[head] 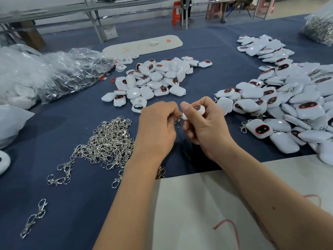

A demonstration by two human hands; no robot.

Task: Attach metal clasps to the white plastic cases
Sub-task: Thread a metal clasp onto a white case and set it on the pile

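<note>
Above blue cloth (pixel 75 204): right hand (pixel 203 127) grip clenched round white case (pixel 195 110); left hand (pixel 158 127) grip pinches metal clasp (pixel 178 123).

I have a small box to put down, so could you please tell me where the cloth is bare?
Bare blue cloth lies near-left, below the clasp pile, apart from one stray clasp. The right side is crowded with cases, the left with bags.

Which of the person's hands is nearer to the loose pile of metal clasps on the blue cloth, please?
Left. The left hand sits just right of the pile of metal clasps, pinching one clasp. The right hand is farther right, holding a white case.
</note>
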